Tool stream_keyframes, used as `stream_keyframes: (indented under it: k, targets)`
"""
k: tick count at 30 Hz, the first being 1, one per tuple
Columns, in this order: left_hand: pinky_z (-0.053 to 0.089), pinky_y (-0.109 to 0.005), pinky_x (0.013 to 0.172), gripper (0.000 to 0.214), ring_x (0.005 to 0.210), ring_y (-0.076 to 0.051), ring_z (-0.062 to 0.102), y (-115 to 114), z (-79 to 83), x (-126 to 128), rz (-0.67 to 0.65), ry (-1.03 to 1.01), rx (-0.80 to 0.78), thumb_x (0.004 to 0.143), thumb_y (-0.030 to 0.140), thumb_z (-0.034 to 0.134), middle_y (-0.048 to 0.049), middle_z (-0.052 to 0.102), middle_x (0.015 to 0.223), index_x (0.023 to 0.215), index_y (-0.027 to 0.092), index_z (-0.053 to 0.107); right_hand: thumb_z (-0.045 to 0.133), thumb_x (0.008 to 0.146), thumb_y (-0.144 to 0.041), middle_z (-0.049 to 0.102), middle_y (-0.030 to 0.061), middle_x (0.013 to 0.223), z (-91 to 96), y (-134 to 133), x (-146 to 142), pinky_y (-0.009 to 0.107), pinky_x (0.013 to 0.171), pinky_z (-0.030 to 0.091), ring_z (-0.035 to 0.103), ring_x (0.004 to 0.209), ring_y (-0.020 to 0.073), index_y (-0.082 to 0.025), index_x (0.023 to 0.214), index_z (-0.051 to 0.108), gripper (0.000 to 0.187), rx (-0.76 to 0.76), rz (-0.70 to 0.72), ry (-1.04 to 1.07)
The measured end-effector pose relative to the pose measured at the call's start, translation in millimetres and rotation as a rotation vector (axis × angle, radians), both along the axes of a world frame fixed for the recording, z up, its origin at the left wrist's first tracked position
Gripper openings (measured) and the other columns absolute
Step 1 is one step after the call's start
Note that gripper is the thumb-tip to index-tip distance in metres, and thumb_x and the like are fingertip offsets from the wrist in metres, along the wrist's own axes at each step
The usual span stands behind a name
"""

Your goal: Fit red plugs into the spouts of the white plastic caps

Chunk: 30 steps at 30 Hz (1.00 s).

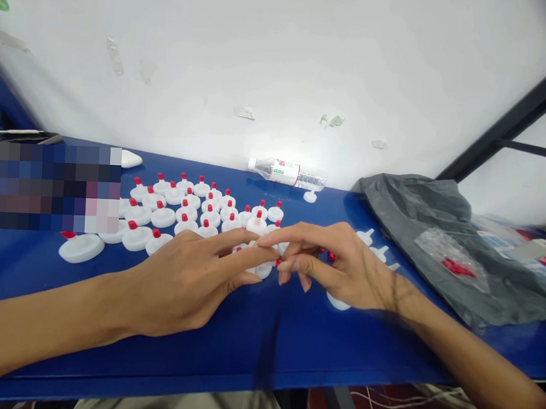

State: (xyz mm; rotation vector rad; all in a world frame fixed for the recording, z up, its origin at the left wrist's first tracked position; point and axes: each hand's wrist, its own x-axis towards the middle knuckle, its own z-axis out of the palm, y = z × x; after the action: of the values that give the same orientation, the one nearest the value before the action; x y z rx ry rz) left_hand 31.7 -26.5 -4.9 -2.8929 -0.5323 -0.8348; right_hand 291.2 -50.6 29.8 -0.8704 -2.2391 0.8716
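Note:
My left hand [197, 273] and my right hand [338, 264] meet over the middle of the blue table [231, 341]. Their fingertips pinch together around a small white cap with a red tip [266, 266], mostly hidden by the fingers. Behind the hands stand several white caps with red tips [186, 210] in rows. A few white caps lacking red tips [371, 242] lie just behind my right hand, and another white piece [336, 302] shows under its wrist.
A clear water bottle [287, 172] lies on its side by the white wall, a loose white cap [309, 197] beside it. A grey plastic bag [439, 236] with a small clear packet of red pieces [454, 263] covers the right side. A larger white disc [82, 247] sits at left.

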Motion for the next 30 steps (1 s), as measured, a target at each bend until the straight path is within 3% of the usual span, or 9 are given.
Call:
stream_keyframes:
  k: [5, 10, 15, 23, 30]
  targets:
    - [0.049, -0.025, 0.054, 0.034, 0.076, -0.015, 0.071, 0.9, -3.9, 2.1, 0.11, -0.078, -0.003, 0.108, 0.031, 0.047, -0.0052, 0.069, 0.125, 0.142, 0.027, 0.048, 0.057, 0.104, -0.029, 0.078, -0.0014, 0.081, 2.0, 0.5, -2.4, 0.021, 0.059, 0.048, 0.063, 0.055, 0.0089, -0.022, 0.127, 0.07, 0.027, 0.248, -0.145, -0.122]
    - [0.048, -0.025, 0.054, 0.029, 0.063, -0.011, 0.063, -0.2, -3.3, 5.1, 0.152, -0.086, -0.05, 0.107, 0.033, 0.05, -0.0011, 0.07, 0.115, 0.135, 0.029, 0.053, 0.06, 0.103, -0.033, 0.08, 0.0026, 0.099, -5.2, 1.4, -3.4, 0.022, 0.059, 0.043, 0.064, 0.063, 0.0099, -0.021, 0.123, 0.072, 0.026, 0.459, -0.227, -0.256]
    - [0.046, -0.024, 0.052, 0.027, 0.057, -0.009, 0.058, -2.0, -2.1, 7.4, 0.16, -0.109, -0.044, 0.106, 0.032, 0.051, -0.0007, 0.069, 0.114, 0.133, 0.028, 0.056, 0.06, 0.103, -0.032, 0.076, 0.0005, 0.083, -7.0, 2.4, -0.3, 0.022, 0.054, 0.036, 0.056, 0.057, 0.0081, -0.018, 0.104, 0.074, 0.019, 0.586, -0.207, -0.266]
    - [0.043, -0.025, 0.049, 0.027, 0.064, -0.013, 0.067, -4.0, -1.1, 7.2, 0.135, -0.055, 0.049, 0.107, 0.025, 0.046, -0.0029, 0.068, 0.119, 0.134, 0.028, 0.051, 0.047, 0.107, -0.026, 0.07, 0.0029, 0.08, -3.9, 0.7, -2.9, 0.024, 0.061, 0.041, 0.062, 0.068, 0.0125, -0.016, 0.092, 0.069, 0.028, 0.498, -0.067, -0.351]
    - [0.05, -0.023, 0.056, 0.028, 0.075, -0.014, 0.071, -5.2, 1.8, 7.4, 0.12, -0.08, -0.025, 0.107, 0.027, 0.048, -0.0041, 0.07, 0.117, 0.134, 0.026, 0.051, 0.052, 0.107, -0.028, 0.072, 0.0023, 0.082, -4.2, 2.6, -1.5, 0.023, 0.06, 0.042, 0.062, 0.065, 0.0114, -0.017, 0.096, 0.07, 0.023, 0.546, -0.074, -0.321]
